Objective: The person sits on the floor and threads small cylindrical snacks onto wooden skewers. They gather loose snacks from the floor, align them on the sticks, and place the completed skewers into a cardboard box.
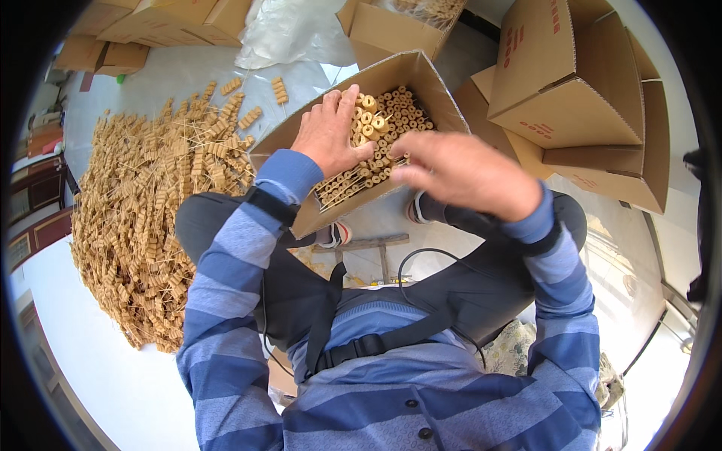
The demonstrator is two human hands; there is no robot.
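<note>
A cardboard box [442,92] stands before my knees. Inside are many tan, ring-ended pieces [398,113], packed upright with their round, holed ends showing. Over the box's left side, my left hand [329,135] curls its fingers and thumb around a small bunch of paler ridged pieces on thin sticks [367,119], which rises above the packed ones. From the right, my right hand [470,171] reaches over the box's near right edge. Its fingers are smeared by motion near the packed pieces, so whether they hold anything cannot be made out.
A large heap of tan ridged pieces on sticks [150,218] covers the floor at left, with a few strays nearer the box. Open cartons [564,105] stand at right, another carton [391,34] behind. Clear plastic sheeting [289,34] lies at the back. A low wooden stand [368,244] is between my feet.
</note>
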